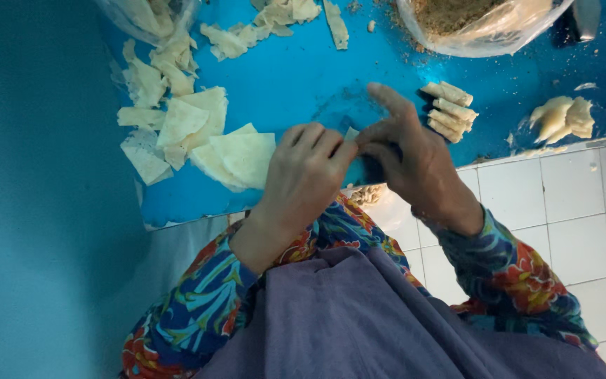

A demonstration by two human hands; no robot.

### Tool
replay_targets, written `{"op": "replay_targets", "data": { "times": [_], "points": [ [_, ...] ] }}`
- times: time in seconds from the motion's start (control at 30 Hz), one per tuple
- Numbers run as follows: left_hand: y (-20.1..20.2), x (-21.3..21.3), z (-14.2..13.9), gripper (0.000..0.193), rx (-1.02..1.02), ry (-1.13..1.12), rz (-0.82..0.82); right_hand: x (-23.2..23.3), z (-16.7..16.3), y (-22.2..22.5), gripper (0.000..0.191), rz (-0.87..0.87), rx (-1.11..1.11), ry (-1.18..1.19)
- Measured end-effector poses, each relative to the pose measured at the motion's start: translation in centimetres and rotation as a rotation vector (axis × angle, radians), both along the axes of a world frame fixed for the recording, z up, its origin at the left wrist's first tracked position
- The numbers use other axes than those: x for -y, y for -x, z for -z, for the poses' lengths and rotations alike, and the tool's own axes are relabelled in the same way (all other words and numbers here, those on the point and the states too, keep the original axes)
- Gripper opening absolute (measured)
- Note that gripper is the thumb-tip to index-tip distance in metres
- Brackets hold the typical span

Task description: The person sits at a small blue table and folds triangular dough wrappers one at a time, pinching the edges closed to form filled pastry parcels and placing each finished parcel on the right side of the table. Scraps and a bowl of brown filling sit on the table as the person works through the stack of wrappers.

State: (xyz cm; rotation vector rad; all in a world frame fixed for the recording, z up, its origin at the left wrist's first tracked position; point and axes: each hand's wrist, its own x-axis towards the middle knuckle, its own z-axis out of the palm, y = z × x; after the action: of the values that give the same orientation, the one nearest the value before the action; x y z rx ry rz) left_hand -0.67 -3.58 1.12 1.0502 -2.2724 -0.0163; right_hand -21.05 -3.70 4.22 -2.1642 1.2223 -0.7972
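1. The left hand (303, 179) and the right hand (412, 158) meet just above the near edge of a blue surface (303, 77), fingertips touching one another.
2. Between them sits a small pale piece of wrapper (351, 133); only a corner of it shows, poking up between the left fingertips and the right thumb.
3. The left hand's grip is closed on that wrapper piece, fingers curled over and pressed against it.
4. The right hand's grip pinches the same piece from the other side with thumb and bent fingers, while its index finger (391, 98) sticks out straight, pointing away and to the left across the surface.
5. Most of the wrapper piece is hidden by the hands, so its long axis cannot be told; the visible corner points away from the person.
6. Just left of the left hand lies a stack of flat pale wrapper sheets (240, 158), triangular, with more sheets and torn scraps (156, 81) spread further left and beyond.
7. Just right of the right hand lies a cluster of finished rolls (449, 109), side by side, their long axes running left to right with a slight tilt.
8. Further right rests a heap of pale folded pieces (562, 118).
9. At the far edge stands a clear bag of brown crumbly filling (471, 17).
10. Floral sleeves (520, 274) cover both forearms, above a white tiled floor (583, 203).
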Motion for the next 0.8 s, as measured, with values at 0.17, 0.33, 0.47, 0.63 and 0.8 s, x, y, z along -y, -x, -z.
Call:
{"op": "replay_targets", "data": {
  "times": [0.17,0.33,0.47,0.63,0.8],
  "points": [
    [0.3,0.8,-0.3,0.008,-0.109,-0.126,-0.003,-1.1,0.7,0.5,0.066,-0.032,-0.058,0.222],
    [0.2,1.5,-0.4,0.006,-0.157,-0.259,0.03,-0.9,1.9,0.4,0.068,-0.036,-0.172,0.422],
    [0.1,0.6,-0.2,0.014,-0.092,-0.189,0.022,-0.7,2.3,0.1,0.069,-0.031,-0.193,0.42],
    [-0.1,-0.5,0.0,0.029,0.046,0.05,-0.023,-0.3,1.8,0.1,0.072,0.024,-0.068,0.202],
    [-0.1,-0.1,0.1,0.019,0.09,0.078,-0.028,0.1,1.6,0.1,0.077,0.0,0.057,0.074]
  ]
}}
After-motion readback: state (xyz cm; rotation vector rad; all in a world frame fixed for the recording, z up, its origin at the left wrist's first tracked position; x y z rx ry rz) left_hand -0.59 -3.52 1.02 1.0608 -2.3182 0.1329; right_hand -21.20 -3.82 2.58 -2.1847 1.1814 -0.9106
